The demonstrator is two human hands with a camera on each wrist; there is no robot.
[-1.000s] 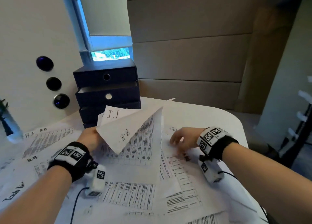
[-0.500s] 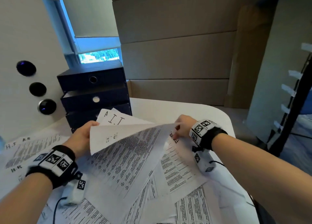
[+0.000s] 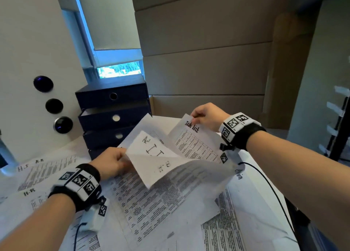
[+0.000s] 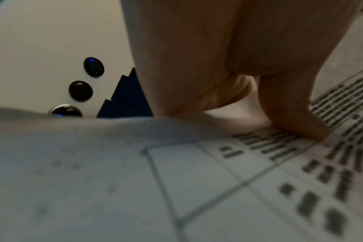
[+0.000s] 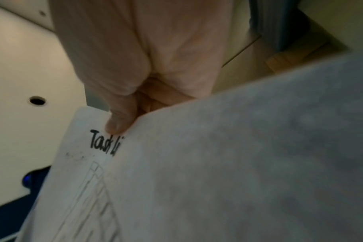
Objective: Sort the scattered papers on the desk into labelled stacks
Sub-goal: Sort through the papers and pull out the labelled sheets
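The right hand has just lifted the "Task List" sheet, pinched in its fingers, ready for stacking, while the left hand pinches a folded-back sheet.

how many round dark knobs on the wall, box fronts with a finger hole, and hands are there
round dark knobs on the wall: 3
box fronts with a finger hole: 3
hands: 2, left hand and right hand, each gripping paper
total: 8
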